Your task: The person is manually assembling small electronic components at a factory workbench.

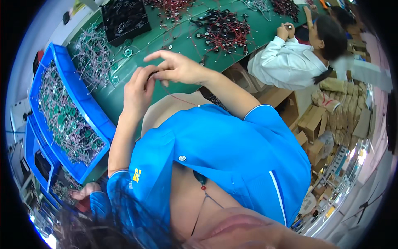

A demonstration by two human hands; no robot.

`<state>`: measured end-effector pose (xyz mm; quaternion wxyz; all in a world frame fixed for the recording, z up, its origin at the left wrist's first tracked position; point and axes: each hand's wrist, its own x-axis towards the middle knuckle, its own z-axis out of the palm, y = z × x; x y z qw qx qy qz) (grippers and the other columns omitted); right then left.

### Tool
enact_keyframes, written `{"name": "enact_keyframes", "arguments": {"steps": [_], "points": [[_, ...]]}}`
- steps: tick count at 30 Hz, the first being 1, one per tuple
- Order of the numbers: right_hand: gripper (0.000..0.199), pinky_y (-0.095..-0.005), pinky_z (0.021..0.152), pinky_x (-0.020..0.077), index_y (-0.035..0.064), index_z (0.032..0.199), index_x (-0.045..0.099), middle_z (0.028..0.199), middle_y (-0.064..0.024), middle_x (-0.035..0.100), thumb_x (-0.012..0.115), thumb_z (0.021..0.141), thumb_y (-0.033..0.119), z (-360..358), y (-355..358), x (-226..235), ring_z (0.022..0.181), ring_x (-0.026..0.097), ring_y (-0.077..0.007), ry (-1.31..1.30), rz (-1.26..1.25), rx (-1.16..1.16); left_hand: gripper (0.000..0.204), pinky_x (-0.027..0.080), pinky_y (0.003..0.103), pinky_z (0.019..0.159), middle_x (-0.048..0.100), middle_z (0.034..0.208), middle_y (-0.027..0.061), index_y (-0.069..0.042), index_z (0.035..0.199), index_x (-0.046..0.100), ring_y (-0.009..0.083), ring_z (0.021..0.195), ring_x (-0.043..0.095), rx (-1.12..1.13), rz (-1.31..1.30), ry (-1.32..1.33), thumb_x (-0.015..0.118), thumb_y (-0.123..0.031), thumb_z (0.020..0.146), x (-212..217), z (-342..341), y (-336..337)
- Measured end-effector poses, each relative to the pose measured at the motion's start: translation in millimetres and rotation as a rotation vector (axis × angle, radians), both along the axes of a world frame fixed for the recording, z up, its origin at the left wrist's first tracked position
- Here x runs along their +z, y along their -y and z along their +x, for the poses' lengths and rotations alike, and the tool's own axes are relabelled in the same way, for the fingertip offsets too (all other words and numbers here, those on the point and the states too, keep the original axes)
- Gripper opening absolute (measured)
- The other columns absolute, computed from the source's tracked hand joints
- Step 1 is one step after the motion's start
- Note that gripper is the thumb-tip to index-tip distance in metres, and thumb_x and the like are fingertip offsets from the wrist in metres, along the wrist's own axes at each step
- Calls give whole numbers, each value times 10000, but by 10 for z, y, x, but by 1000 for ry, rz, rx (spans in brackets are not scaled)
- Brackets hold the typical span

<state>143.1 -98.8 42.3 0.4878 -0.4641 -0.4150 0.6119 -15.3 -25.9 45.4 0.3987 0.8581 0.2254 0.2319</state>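
Note:
My left hand (139, 89) and my right hand (178, 68) meet above the near edge of the green table. Between their fingertips is a small black part (152, 74), mostly hidden by the fingers. A thin red wire (182, 100) hangs below the hands toward my lap and seems to run from that part. The left fingers are curled around the part. My right thumb and a finger pinch at it, while other right fingers stretch out to the left.
A blue bin (78, 103) of green discs with wires stands at left, beside a loose wire pile (93, 56). A black box (124, 20) and a heap of black parts with red wires (224, 31) lie on the green table (172, 39). A co-worker (290, 54) sits at right.

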Motion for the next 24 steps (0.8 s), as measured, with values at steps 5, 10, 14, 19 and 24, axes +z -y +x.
{"name": "enact_keyframes", "arguments": {"steps": [5, 10, 14, 19, 24], "points": [[126, -258, 521, 414, 20, 933, 509, 718, -48, 577, 562, 858, 106, -105, 67, -132, 620, 546, -110, 164, 12, -189, 227, 351, 210, 453, 541, 771, 33, -55, 966, 577, 80, 523, 465, 10, 6, 31, 575, 52, 766, -159, 10, -27], [141, -289, 571, 414, 9, 807, 569, 769, -51, 584, 588, 838, 145, -132, 82, -254, 687, 548, -122, 634, 275, -370, 194, 392, 241, 456, 540, 737, 74, -52, 965, 573, 124, 525, 502, 72, 87, 62, 577, 33, 790, -214, 28, -2], [131, -208, 470, 362, 9, 938, 518, 733, -66, 586, 531, 886, 130, -109, 58, -294, 534, 452, -67, -198, -78, -252, 232, 409, 227, 461, 572, 771, 75, -33, 1044, 565, 103, 557, 534, 145, -79, 124, 549, 25, 821, -263, 44, 30], [119, -184, 469, 348, 20, 904, 507, 657, -9, 539, 550, 872, 126, -108, 95, -300, 545, 447, -25, -152, -110, -281, 245, 461, 227, 537, 593, 820, 101, 37, 1120, 517, 121, 625, 575, 199, -810, 75, 465, -54, 898, -354, -2, -66], [109, -189, 541, 399, 8, 871, 526, 706, -14, 567, 548, 872, 115, -225, 67, -401, 633, 514, -39, 36, 19, -321, 282, 510, 265, 683, 602, 872, 120, 30, 1175, 479, 162, 735, 615, 225, -1079, 225, 413, -80, 924, -403, -10, -18]]}}
